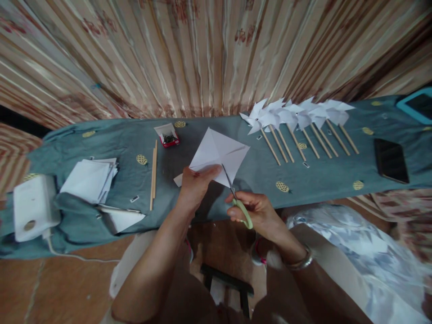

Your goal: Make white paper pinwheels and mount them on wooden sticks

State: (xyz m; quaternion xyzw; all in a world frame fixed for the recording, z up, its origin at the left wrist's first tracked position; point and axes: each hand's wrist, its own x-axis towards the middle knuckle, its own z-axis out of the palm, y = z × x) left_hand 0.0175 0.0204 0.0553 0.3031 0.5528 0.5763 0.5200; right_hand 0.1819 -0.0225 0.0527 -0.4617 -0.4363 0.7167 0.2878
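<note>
My left hand (197, 182) grips a square white sheet of paper (216, 148) by its near left side, the thumb lying on top. Creases run across the paper, and a slit shows toward its right corner. In my right hand (254, 209) is a pair of scissors (242, 211) with light green handles, fingers through the loops. The blades point up and left and lie at the paper's near edge, close to my left thumb. Whether the blades are closed is hard to make out. Below my left hand, a pale strip (178, 180) sticks out to the left.
Several paper pinwheels on wooden sticks (297, 117) lie at the back right, near a black phone (391, 159). Left are a small red box (168, 137) of dark pins, loose wooden sticks (153, 175), a paper stack (89, 180) and a white corded device (35, 207).
</note>
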